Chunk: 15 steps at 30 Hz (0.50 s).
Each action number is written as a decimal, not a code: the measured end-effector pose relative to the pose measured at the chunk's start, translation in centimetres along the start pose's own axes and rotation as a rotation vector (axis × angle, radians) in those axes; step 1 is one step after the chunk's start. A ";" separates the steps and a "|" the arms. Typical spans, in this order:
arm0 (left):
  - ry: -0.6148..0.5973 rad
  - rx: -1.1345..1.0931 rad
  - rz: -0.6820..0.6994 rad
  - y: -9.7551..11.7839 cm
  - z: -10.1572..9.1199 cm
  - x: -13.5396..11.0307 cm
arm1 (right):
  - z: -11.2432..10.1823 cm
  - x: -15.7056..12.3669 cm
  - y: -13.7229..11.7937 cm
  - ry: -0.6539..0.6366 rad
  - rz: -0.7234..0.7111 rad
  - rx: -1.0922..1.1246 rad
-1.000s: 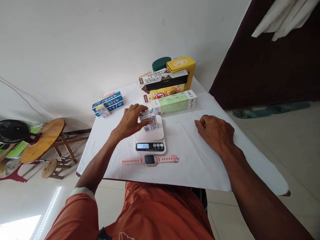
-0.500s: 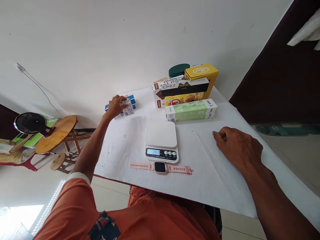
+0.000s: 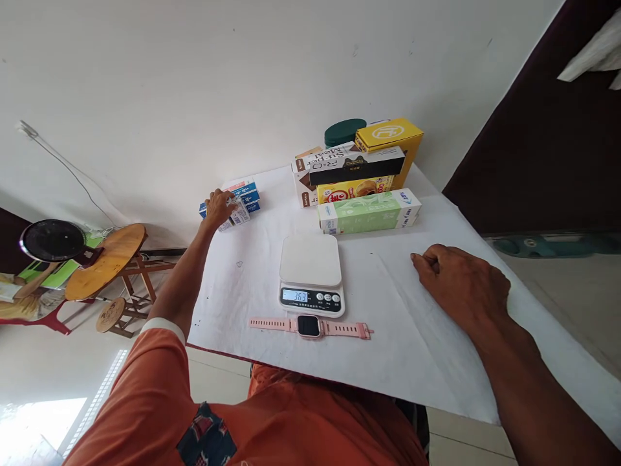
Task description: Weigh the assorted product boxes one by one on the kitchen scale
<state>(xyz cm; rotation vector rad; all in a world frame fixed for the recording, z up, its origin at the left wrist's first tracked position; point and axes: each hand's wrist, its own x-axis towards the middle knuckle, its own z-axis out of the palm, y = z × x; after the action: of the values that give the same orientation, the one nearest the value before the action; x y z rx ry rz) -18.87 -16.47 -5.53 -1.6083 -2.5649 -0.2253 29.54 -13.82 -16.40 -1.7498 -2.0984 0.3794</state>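
Note:
My left hand [image 3: 219, 206] reaches to the far left of the table and closes on a small white box [image 3: 235, 213] beside a stack of blue and white boxes [image 3: 245, 192]. The white kitchen scale [image 3: 311, 272] sits in the middle with a bare platform and a lit display. A pink smartwatch [image 3: 310, 326] lies flat in front of the scale. My right hand [image 3: 460, 283] rests on the white table cover [image 3: 388, 336] at the right, fingers curled with nothing in them.
At the back stand a long green box [image 3: 369, 211], a yellow snack box [image 3: 356, 188], a black and white box [image 3: 349, 165], a tall yellow box [image 3: 391, 136] and a dark green lid [image 3: 345, 132]. Wooden stools [image 3: 104, 262] stand on the floor at left.
My left hand lifted the small box off the scale and carried it to the blue box stack at far left. The scale platform now stands bare. My right hand stayed put.

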 end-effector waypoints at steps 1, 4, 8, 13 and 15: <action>0.001 -0.001 0.000 0.0 0.0 -0.1 | -0.1 0.0 -0.1 -0.009 0.008 -0.006; 0.018 0.001 0.009 -0.1 -0.3 -0.5 | -0.6 -0.2 -0.6 -0.028 0.016 -0.027; 0.074 -0.004 0.039 1.0 -1.6 -0.8 | -0.9 -0.4 -0.8 -0.036 -0.002 -0.056; 0.160 -0.116 0.280 7.4 -3.0 -2.3 | -0.4 -0.2 -0.2 0.002 -0.040 -0.067; 0.106 -0.167 0.455 11.6 -2.7 -3.6 | -0.4 -0.2 -0.1 0.001 -0.040 -0.067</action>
<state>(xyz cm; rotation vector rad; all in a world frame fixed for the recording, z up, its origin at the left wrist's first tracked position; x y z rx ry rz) -6.85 -15.18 -2.70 -2.1184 -2.0770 -0.4748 29.67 -14.04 -16.02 -1.7415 -2.1657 0.3004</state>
